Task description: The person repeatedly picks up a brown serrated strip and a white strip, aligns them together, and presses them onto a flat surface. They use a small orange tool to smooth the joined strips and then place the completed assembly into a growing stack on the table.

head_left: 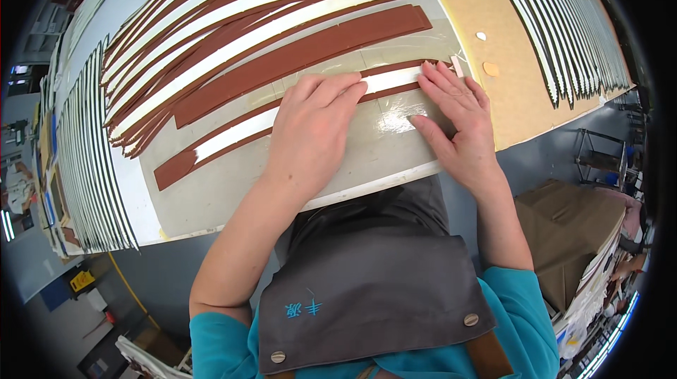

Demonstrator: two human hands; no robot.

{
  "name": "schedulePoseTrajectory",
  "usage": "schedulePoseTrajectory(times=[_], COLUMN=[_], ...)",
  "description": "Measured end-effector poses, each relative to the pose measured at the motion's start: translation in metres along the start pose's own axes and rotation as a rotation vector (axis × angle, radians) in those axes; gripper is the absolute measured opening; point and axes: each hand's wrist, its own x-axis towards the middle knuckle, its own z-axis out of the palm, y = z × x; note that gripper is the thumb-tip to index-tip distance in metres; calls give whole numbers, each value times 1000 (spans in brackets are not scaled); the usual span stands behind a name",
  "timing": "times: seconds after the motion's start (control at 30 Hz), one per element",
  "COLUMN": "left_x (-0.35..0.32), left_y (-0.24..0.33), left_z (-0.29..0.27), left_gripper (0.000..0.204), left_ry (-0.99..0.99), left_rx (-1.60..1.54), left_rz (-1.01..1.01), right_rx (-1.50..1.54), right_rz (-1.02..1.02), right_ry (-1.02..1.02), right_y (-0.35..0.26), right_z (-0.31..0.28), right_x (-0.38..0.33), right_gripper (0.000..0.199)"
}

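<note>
At the left, a row of dark-edged strips crowds the bench. Next, the grey mat leaves bare room between the working strip and the bench's front edge; behind, only a narrow gap parts it from the brown stack, with the brown-and-white pile beyond. The strip lies slightly bowed across the mat: white centre, brown borders, plain brown left end folded to a point. The left hand presses its middle, fingers close together; whether it pinches, I cannot tell. The right hand rests fingertips near its right end, thumb spread away. Rightward, tan board gives open space before more dark-edged strips.
</note>
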Motion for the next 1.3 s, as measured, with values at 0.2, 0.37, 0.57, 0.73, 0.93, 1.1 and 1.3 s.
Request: schedulePoseTrajectory(times=[0.2, 0.37, 0.57, 0.73, 0.93, 1.1, 1.3], left_x=[2, 0, -1, -2, -2, -4, -1], left_y=[-4, -5, -5, -17, -21, -30, -33], left_z=[7, 9, 7, 7, 12, 13, 14], left_gripper=[37, 35, 39, 38, 36, 35, 37], left_ry=[11, 12, -7, 16, 32, 33, -16], left_rx=[86, 124, 97, 34, -22, -29, -30], left_rz=[62, 83, 54, 82, 106, 132, 159], right_rx=[-4, -4, 36, -202, -155, 625, 426], right_rz=[-8, -2, -17, -86, -32, 445, 325], right_ry=[4, -2, 58, -18, -133, -87, 165], right_y=[1, 1, 11, 14, 13, -12, -35], right_z=[0, 0, -8, -24, -37, -22, 34], right_x=[0, -1, 11, 45, 73, 59, 46], right_gripper=[48, 48, 48, 45, 33, 28, 16])
